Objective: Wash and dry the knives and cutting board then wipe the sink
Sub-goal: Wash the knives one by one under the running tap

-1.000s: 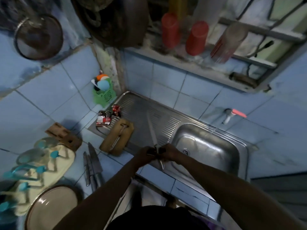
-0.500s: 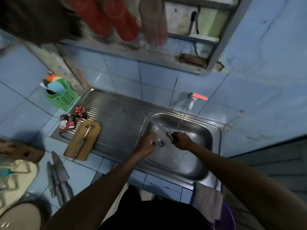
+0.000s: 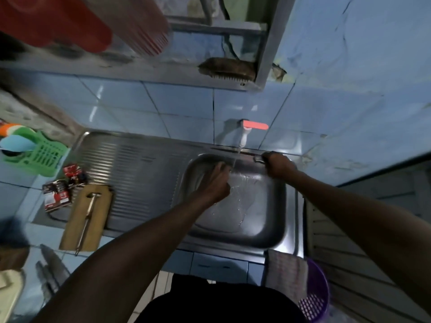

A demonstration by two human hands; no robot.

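Left hand (image 3: 215, 181) extended, right hand (image 3: 277, 164) clenched

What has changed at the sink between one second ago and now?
Both hands carried the knife from above the drainboard into the basin, under the tap. The right hand now grips its handle at the back rim; the left hand is at the stream. The cutting board stayed.

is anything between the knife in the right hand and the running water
Nothing visible blocks it. The right hand grips the knife by its handle at the sink's back rim, and the blade already lies under the tap stream. The left hand is just beside the stream, below the blade.
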